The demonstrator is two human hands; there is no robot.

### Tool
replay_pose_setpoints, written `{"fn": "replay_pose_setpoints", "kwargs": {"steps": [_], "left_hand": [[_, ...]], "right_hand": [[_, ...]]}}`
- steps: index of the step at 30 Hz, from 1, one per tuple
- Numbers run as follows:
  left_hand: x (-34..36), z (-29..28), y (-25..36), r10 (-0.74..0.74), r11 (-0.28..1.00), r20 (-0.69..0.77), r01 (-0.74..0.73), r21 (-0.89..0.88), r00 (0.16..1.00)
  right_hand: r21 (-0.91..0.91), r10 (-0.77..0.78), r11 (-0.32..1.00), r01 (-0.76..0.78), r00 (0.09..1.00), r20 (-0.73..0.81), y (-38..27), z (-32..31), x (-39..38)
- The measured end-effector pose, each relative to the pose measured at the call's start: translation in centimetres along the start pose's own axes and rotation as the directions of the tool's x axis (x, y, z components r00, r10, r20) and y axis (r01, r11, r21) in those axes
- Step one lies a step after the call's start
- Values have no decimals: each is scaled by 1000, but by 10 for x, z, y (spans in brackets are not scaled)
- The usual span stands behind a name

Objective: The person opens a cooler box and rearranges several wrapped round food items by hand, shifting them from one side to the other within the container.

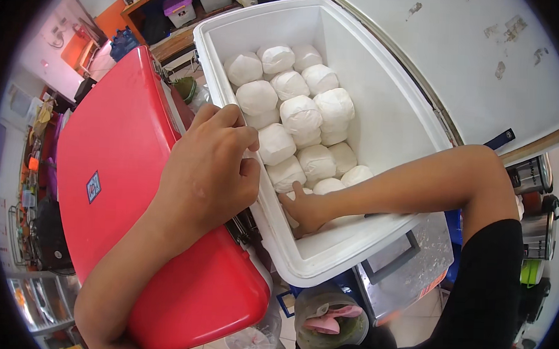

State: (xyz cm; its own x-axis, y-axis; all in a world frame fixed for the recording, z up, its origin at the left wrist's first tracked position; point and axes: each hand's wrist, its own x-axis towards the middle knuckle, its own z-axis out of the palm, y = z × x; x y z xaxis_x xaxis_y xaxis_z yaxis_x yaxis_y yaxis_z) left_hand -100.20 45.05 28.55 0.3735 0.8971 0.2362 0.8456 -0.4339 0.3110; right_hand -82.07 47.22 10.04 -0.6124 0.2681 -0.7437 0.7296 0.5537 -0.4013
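A large white cooler box [415,112] stands open in front of me, and several round bundles wrapped in white paper [301,114] are stacked inside it, mostly along its left side. My left hand [214,158] is curled over the cooler's left rim, fingers bent and closed on the edge. Down inside the near left corner is my right hand [306,210], with thumb and fingers apart. It is beside the nearest bundles, and some of its fingers are hidden from sight. No bundle shows in either hand.
A red cooler lid [122,166] lies shut at the left, close against the white box. The raised white lid [463,51] leans at the right. Below the box stand a bucket with a pink scoop [325,322] and a metal-topped case [407,270].
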Motion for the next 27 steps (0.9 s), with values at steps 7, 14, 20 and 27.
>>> {"fn": "replay_pose_setpoints", "kwargs": {"steps": [7,14,20,27], "left_hand": [[1,1,1,17,1000,-8,-17,1,1000],[-2,-2,0,24,999,-1,-24,22,1000],[1,-2,0,36,999,-9,-36,23,999],[0,0,0,22,1000,-9,-22,-17,1000]], "right_hand": [[-42,40,998,-51,974,-222,10,32,18],[-109,-86,992,64,975,-207,15,11,6],[-166,-114,983,81,973,-201,22,2,0],[-88,-97,993,74,948,-303,5,-52,-37]]}}
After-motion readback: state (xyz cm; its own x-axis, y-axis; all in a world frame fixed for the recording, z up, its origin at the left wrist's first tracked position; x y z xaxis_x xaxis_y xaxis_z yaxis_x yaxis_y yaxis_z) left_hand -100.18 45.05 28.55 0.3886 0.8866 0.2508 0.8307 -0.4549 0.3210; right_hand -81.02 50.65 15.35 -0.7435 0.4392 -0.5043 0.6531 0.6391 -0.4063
